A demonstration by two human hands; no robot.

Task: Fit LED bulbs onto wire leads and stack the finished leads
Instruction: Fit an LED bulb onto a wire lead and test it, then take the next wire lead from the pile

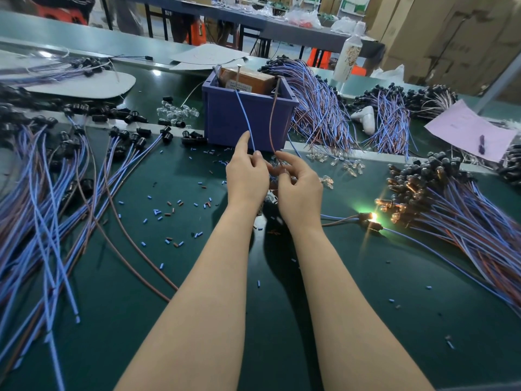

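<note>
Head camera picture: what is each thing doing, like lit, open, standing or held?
Left hand: pinches the thin blue wire.
Right hand: holds the thin brown wire.
Purple plastic box: open on top.
Small bulb on black socket: lit.
White plastic bottle: upright.

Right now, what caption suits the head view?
Left hand pinches a blue wire, right hand a brown wire, both running to the purple bin.

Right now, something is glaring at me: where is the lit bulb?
In the head view, the lit bulb lies on the green mat, right of the right hand, at the near-left edge of the pile of bulb-fitted leads.
</note>
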